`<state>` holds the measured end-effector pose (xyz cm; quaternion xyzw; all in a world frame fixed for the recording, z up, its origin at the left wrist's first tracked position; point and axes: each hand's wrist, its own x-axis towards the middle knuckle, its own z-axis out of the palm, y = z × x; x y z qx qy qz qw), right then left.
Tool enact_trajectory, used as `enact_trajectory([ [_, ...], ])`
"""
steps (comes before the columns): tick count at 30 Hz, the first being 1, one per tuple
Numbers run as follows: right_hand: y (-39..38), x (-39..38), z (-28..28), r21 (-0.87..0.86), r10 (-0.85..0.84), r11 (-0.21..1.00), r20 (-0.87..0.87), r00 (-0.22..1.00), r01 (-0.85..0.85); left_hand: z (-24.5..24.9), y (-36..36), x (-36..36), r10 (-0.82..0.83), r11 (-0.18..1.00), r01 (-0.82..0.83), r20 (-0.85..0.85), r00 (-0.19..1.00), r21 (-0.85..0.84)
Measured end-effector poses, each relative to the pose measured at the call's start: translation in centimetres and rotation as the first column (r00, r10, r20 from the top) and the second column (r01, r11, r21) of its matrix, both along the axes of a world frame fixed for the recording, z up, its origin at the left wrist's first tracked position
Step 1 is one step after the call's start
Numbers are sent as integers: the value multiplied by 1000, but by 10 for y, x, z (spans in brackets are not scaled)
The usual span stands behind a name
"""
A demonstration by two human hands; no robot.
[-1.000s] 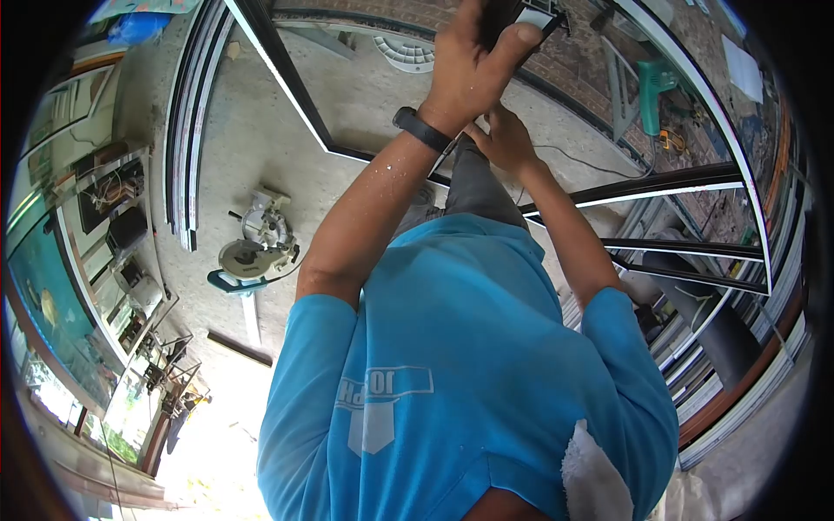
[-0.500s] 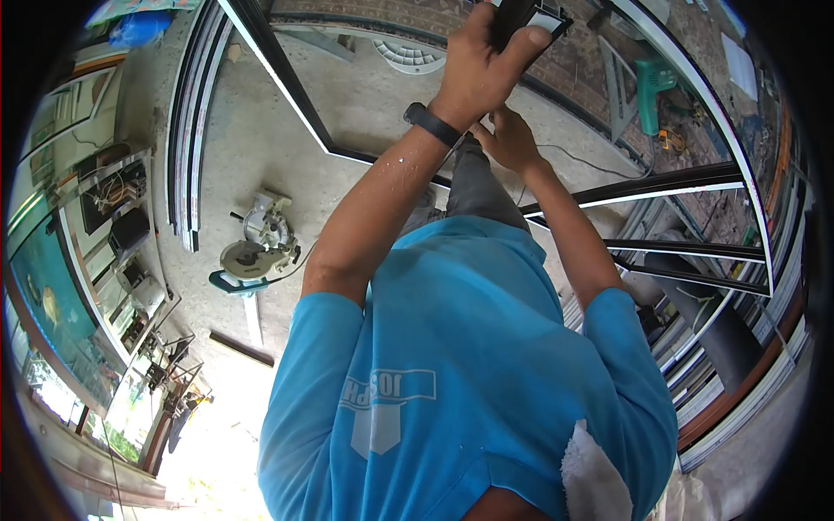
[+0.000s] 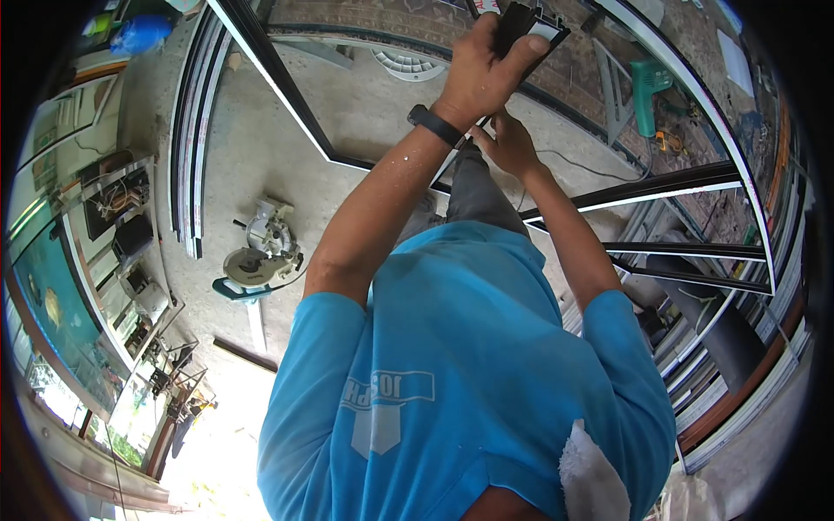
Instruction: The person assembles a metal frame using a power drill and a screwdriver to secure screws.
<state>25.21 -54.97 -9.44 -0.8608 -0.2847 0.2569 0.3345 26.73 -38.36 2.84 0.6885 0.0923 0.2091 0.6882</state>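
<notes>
My left hand point(image 3: 486, 74), with a dark band on its wrist, is wrapped round a black aluminium profile point(image 3: 524, 33) near the top of the view. The profile's near end shows a pale face and grooves. Lower down, my right hand point(image 3: 511, 146) is closed, its thumb and fingers against a narrow dark length with a light edge that seems to be the same profile; my left wrist partly hides it. A large black-and-white frame point(image 3: 300, 111) surrounds the area where I stand, its lower bar passing behind my hands.
A mitre saw point(image 3: 261, 252) sits on the concrete floor at left, near stacked profiles point(image 3: 193, 139). A green power drill point(image 3: 647, 95) lies at upper right with a trailing cable. More long profiles point(image 3: 695, 417) are stacked at right. A patterned carpet point(image 3: 382, 19) lies at the top.
The view has shifted slightly. Both hands keep their hold, with my right hand a little lower; a red-and-white label shows more beyond my left hand.
</notes>
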Motion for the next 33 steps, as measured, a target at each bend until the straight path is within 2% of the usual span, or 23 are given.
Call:
enact_trajectory([
  [4,0,3,5,-45,16,999,-10,1000,-17,-4,-3,4,-3,1000,3,-15,1000,6],
  [7,0,5,6,0,10,1000,2,1000,-10,-7,-4,7,0,1000,0,-25,1000,4],
  [10,1,11,14,-73,15,997,-43,999,-18,-9,-5,11,3,1000,-3,-27,1000,-6],
  [13,0,13,5,-25,-16,1000,-12,1000,16,-11,-4,16,11,1000,-10,-48,999,20],
  [16,4,20,11,-65,-34,997,-71,997,30,-11,3,24,-33,998,37,-83,996,47],
  [17,4,20,4,3,-57,998,-80,995,57,-10,5,25,-77,997,79,-105,991,14],
  [18,2,22,-1,-65,-69,996,-95,993,63,-8,6,30,-90,995,90,-18,996,32],
  [22,-6,35,-21,-88,-72,994,-144,987,59,-14,7,58,-126,985,125,-7,992,-121],
  [24,-8,31,12,-202,-69,977,20,997,72,-7,12,64,-139,978,132,-29,990,-159],
  [28,-37,52,45,-83,-115,991,-181,977,101,-14,18,79,-210,961,201,-30,977,-189],
  [31,-49,82,124,47,-56,996,-255,965,71,-9,21,84,-270,951,253,-83,959,-177],
  [33,-43,104,198,99,-1,995,-259,966,27,-6,23,87,-273,936,261,-19,962,-235],
])
